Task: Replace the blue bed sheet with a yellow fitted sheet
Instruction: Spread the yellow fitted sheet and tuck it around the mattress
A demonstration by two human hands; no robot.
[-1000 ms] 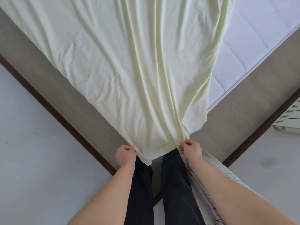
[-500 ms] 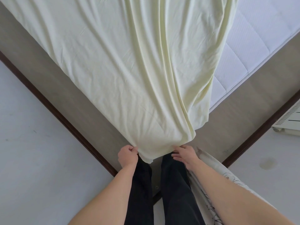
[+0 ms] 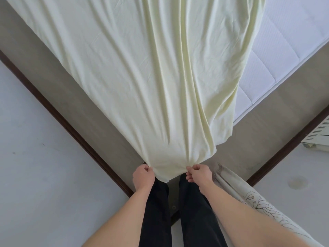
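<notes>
A pale yellow fitted sheet (image 3: 142, 77) lies stretched over the bed toward me, narrowing to a corner at my legs. My left hand (image 3: 143, 177) grips the sheet's edge on the left of that corner. My right hand (image 3: 199, 174) pinches the edge on the right. Long folds run up the sheet from my right hand. The white quilted mattress (image 3: 277, 56) is bare at the upper right. No blue sheet is in view.
The bed's grey platform (image 3: 258, 139) with a dark wooden rim (image 3: 71, 125) forms a corner at my feet. A patterned cream cloth (image 3: 249, 198) lies by my right arm. A white slatted appliance (image 3: 318, 134) stands on the floor at right.
My right hand regripped the sheet's edge, letting go and pinching it again closer in. The corner now sits lower between both hands, and the folds have shifted.
</notes>
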